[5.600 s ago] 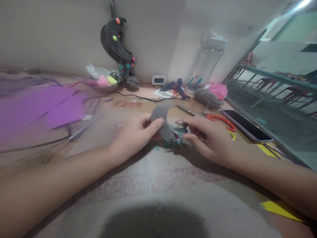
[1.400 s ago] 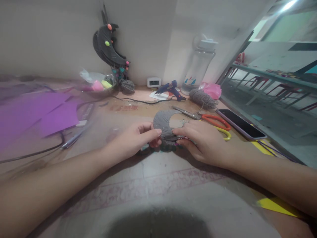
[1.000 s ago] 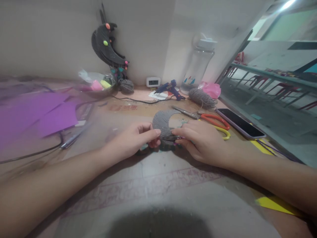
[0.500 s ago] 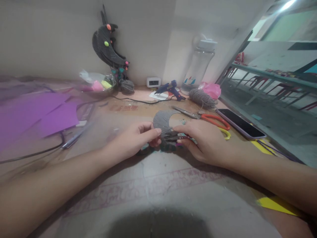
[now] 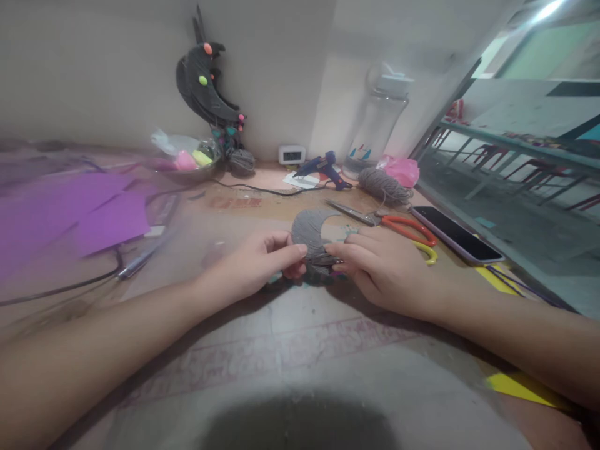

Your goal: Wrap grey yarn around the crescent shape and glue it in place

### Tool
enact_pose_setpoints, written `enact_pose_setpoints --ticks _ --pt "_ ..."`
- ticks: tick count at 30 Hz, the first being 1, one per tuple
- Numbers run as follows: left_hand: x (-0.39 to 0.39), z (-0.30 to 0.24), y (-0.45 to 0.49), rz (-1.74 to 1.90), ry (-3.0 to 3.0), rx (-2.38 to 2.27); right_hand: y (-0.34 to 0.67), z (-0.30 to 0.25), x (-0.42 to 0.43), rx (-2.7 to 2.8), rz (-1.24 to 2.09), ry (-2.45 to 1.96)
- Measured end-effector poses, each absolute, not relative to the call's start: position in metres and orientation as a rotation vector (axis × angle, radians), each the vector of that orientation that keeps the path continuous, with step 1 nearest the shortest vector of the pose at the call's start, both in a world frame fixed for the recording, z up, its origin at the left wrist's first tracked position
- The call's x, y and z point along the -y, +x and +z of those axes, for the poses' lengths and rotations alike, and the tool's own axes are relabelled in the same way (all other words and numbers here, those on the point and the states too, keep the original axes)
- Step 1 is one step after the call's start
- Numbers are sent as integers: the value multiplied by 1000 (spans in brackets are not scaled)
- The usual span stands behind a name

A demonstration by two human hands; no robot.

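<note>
A crescent shape wound in grey yarn [image 5: 307, 231] lies on the table in front of me. My left hand [image 5: 255, 265] is closed, pinching its lower part between thumb and fingers. My right hand [image 5: 379, 265] is closed too, gripping a small metal snipper [image 5: 323, 259] whose blades point left at the crescent's lower end, beside my left thumb. Bits of teal material show under the crescent, mostly hidden by my fingers.
Orange-and-yellow scissors [image 5: 398, 228], a phone [image 5: 457, 234], a grey yarn ball [image 5: 383, 185], a blue glue gun [image 5: 323, 167] and a clear bottle [image 5: 379, 122] lie behind and right. Purple paper [image 5: 107, 219], a pen [image 5: 138, 262] and a black cable sit left. A dark finished crescent [image 5: 204, 84] leans on the wall.
My right hand has slid slightly left, bringing the snipper closer to the crescent and my left thumb. My left hand keeps its pinch in place.
</note>
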State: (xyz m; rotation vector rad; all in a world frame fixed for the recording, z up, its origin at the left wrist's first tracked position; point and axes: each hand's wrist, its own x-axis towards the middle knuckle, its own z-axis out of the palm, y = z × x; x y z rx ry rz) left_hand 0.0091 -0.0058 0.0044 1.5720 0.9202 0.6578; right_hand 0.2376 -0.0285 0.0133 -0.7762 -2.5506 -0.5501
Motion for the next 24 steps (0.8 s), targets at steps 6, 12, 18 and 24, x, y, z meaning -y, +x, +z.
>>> enact_pose_setpoints --ticks 6,12,18,24 --pt "6 5 10 652 1563 -908 239 14 28 2567 -534 -751" --pt "7 6 9 674 1561 -909 242 11 29 2340 -76 -1010" --pt "5 2 9 693 1575 -864 235 17 26 2139 601 -1206" --pt "11 3 10 669 1691 -903 227 16 27 2025 957 -1293"
